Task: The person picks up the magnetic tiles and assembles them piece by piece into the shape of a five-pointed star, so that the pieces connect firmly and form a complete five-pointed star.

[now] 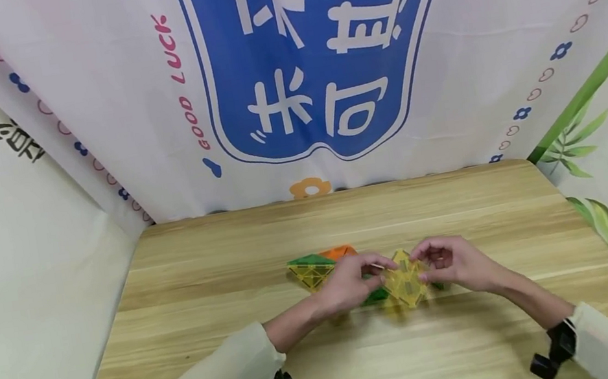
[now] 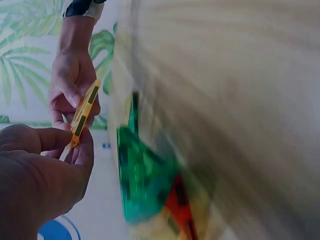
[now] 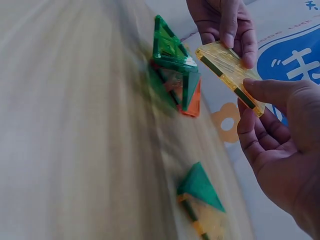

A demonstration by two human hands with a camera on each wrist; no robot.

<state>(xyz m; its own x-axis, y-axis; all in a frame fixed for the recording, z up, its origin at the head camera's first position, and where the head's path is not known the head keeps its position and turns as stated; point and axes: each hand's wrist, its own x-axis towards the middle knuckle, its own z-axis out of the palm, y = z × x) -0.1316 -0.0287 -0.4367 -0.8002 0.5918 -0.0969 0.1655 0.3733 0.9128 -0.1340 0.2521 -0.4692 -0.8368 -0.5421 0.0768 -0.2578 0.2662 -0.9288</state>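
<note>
Both hands pinch one yellow translucent magnetic tile (image 1: 406, 280) above the table, from opposite sides. My left hand (image 1: 350, 282) grips its left edge between thumb and fingers. On the opposite edge, my right hand (image 1: 457, 263) does the same. Dark magnets show along the tile's rim in the right wrist view, where the yellow tile (image 3: 230, 75) is tilted. Beneath, green tiles (image 2: 142, 177) and a red-orange tile (image 2: 181, 202) stand joined, somewhat blurred. The head view shows part of a green tile (image 1: 376, 297) by the left hand, otherwise covered.
Left of the hands lie a yellow tile (image 1: 312, 275) and an orange tile (image 1: 339, 252) in a group with green. The wooden table (image 1: 202, 257) meets a printed curtain (image 1: 160, 172) at its back edge. Cloth with leaf prints hangs at the right.
</note>
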